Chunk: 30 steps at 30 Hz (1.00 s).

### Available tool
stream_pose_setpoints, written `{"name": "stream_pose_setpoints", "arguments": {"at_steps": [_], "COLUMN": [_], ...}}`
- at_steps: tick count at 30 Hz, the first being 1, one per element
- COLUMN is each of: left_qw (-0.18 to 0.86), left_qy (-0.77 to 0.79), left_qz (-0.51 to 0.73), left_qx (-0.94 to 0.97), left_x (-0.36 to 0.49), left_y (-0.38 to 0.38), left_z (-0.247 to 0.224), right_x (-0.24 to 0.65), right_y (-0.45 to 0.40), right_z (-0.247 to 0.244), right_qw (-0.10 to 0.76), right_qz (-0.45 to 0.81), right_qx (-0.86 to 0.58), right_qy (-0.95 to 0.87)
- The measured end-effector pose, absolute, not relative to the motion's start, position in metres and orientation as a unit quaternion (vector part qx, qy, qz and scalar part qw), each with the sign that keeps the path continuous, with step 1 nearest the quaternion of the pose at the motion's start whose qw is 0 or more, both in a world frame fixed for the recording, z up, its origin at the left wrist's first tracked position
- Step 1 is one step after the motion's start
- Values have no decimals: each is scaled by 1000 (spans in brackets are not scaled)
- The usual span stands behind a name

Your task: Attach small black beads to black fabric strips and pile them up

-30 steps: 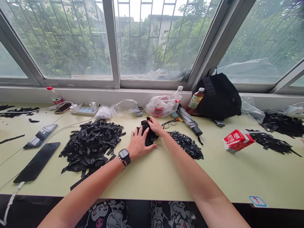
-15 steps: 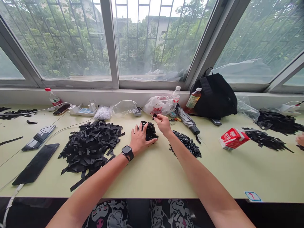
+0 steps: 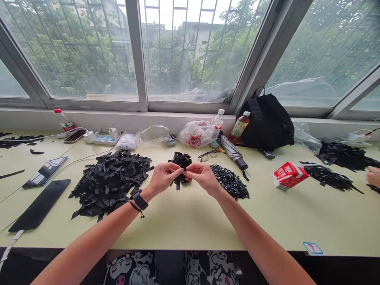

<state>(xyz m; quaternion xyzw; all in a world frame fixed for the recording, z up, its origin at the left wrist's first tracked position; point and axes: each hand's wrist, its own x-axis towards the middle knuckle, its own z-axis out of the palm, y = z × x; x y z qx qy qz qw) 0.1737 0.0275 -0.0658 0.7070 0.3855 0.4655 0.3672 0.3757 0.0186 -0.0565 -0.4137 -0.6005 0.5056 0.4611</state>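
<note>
Left hand point(image 3: 163, 178) and right hand point(image 3: 203, 178) pinch together by small black strip heap point(image 3: 179, 160)

Fingertips point(image 3: 179, 170) meet just in front of the heap; whatever they pinch is too small to tell. A larger pile of black strips point(image 3: 109, 184) lies left, black granules point(image 3: 230, 182) right, both on a pale green table point(image 3: 184, 231).

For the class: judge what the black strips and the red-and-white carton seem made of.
The strips look like thin, flexible synthetic tape, faintly sheened and bending as they lie; fabric or plastic, unclear. The carton seems coated paperboard: glossy print, crisp folds.
</note>
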Motion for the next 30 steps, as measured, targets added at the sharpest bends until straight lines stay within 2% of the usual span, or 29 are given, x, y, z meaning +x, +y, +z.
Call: {"name": "stream_pose_setpoints", "arguments": {"at_steps": [3, 7, 11, 14, 21, 30], "left_qw": [420, 442, 389, 369, 465, 533], "left_qy": [363, 383, 436, 396, 334, 300], "left_qz": [459, 460, 489, 493, 388, 441], "left_qx": [693, 668, 648, 682, 722, 657], "left_x": [165, 157, 152, 149, 150, 156], "left_y": [27, 25, 19, 14, 8, 2], "left_z": [-66, -71, -71, -64, -65, -64], "right_x": [369, 368, 369, 366, 362, 365], "right_y": [15, 13, 8, 4, 2, 3], "right_z": [-61, -65, -61, -57, -54, -53], "right_qw": [449, 465, 488, 485, 493, 472], "right_qz": [520, 509, 499, 517, 519, 542], "right_qx": [-415, -405, -388, -376, -388, -382], "right_qy": [-596, -600, -602, -597, -580, -581]}}
